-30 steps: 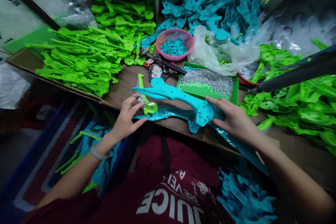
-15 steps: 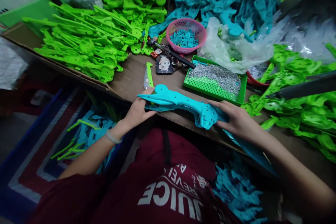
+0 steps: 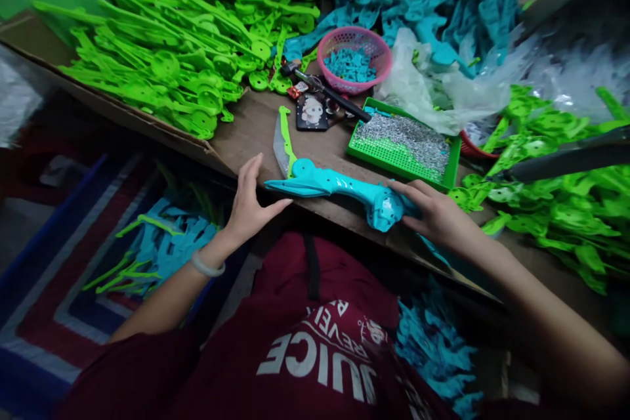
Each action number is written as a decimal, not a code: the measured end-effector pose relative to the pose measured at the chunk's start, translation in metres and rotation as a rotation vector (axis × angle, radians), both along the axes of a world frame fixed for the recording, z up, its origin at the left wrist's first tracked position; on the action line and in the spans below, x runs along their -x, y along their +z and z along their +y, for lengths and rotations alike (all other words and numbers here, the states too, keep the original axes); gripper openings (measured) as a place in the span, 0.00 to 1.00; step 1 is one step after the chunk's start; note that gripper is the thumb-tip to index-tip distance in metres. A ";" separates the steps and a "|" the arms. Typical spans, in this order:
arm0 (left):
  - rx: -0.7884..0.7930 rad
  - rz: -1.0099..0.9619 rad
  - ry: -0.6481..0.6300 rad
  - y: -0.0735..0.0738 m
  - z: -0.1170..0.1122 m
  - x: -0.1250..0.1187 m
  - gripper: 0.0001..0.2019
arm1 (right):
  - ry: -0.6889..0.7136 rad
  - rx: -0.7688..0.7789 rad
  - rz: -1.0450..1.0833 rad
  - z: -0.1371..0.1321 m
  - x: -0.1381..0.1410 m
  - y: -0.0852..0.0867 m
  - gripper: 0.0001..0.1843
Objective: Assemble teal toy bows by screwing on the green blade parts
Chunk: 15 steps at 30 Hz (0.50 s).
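A blue plastic handle [image 3: 339,184], its right end moulded like an animal head, lies across the bench's front edge. From its left end a grey blade with a bright green back [image 3: 282,142] sticks up, away from my body. My right hand [image 3: 433,210] is closed around the head end, fingers on top and thumb below. My left hand [image 3: 251,200] is just left of the handle's pointed end, fingers spread and thumb out, with nothing in it. Some of the handle's right end is hidden by my right fingers.
Beyond the handle lie a green tray [image 3: 403,144] of small metal pieces, a hammer [image 3: 327,93], a phone-like case [image 3: 312,113] and a pink basket [image 3: 354,59] of blue bits. Green parts [image 3: 162,72] are heaped left, more green parts [image 3: 556,210] right, blue parts [image 3: 418,0] behind.
My left hand has let go of the handle's left end and drawn back leftward, opening. More of the green-backed blade shows now. My right hand keeps its hold.
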<state>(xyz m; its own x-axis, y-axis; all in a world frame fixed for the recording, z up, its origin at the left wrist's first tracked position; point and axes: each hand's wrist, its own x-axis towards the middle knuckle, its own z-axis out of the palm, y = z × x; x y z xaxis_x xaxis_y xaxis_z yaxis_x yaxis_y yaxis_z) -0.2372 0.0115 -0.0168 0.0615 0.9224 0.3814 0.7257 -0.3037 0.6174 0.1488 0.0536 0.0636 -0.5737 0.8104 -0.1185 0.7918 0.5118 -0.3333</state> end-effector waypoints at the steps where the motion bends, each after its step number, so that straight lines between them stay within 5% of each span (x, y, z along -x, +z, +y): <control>1: -0.024 0.046 -0.023 0.003 0.000 -0.002 0.45 | 0.005 0.004 -0.016 0.001 0.000 0.000 0.33; 8: -0.108 0.368 -0.355 0.011 0.008 -0.018 0.25 | 0.057 0.026 -0.069 0.001 0.003 0.006 0.38; 11: -0.176 0.356 -0.354 0.006 0.010 -0.018 0.28 | -0.018 0.001 -0.100 -0.010 -0.011 0.021 0.36; 15: -0.324 0.340 -0.378 0.001 0.014 -0.026 0.38 | -0.294 -0.109 -0.159 -0.043 -0.051 0.053 0.28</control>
<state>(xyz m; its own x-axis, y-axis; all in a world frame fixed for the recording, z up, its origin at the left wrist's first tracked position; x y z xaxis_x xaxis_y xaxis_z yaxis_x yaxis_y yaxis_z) -0.2113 0.0255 -0.0156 0.5308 0.6528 0.5404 0.6711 -0.7132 0.2025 0.1998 0.0103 0.1161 -0.2956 0.9509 -0.0916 0.9481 0.2803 -0.1503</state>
